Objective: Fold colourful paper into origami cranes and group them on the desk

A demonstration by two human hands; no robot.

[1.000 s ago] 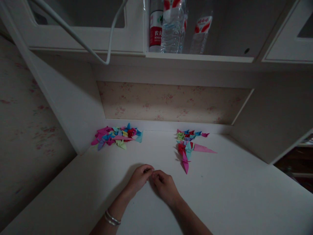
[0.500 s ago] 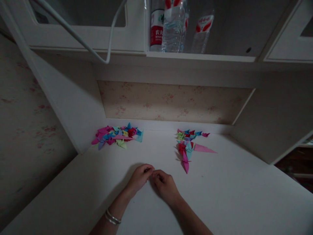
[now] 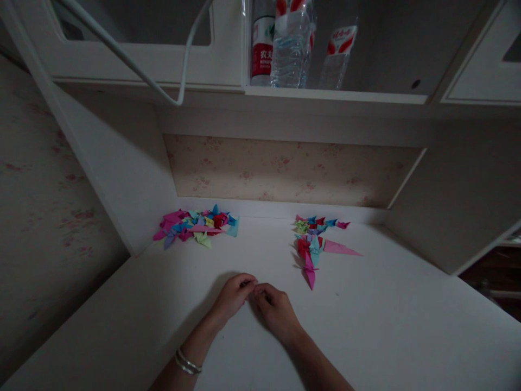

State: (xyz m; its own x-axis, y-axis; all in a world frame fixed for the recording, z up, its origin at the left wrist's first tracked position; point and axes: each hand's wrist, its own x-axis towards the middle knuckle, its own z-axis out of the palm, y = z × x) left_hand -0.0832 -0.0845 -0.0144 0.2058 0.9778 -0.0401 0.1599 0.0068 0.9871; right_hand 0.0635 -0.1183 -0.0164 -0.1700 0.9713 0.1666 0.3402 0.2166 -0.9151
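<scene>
Low over the white desk (image 3: 391,320), my left hand (image 3: 234,295) and my right hand (image 3: 277,309) meet at the fingertips. Both are closed in a pinch; whatever they may hold is hidden or too small to make out. Silver bangles (image 3: 187,363) circle my left wrist. Beyond my left hand lies a heap of colourful folded paper cranes (image 3: 195,225). A smaller group of paper cranes (image 3: 312,247) lies beyond my right hand, with a magenta crane (image 3: 310,270) nearest to it. From that group a long pink paper point (image 3: 342,248) sticks out to the right.
Above the desk hangs a white cabinet with an open shelf (image 3: 334,95) holding several plastic bottles (image 3: 290,54). A white cable (image 3: 134,70) loops down in front of it. White side panels (image 3: 101,157) flank the desk, and floral wallpaper (image 3: 280,168) covers the back.
The view has shifted very slightly. Both hands stay pinched together in the same place, and the paper cranes have not moved.
</scene>
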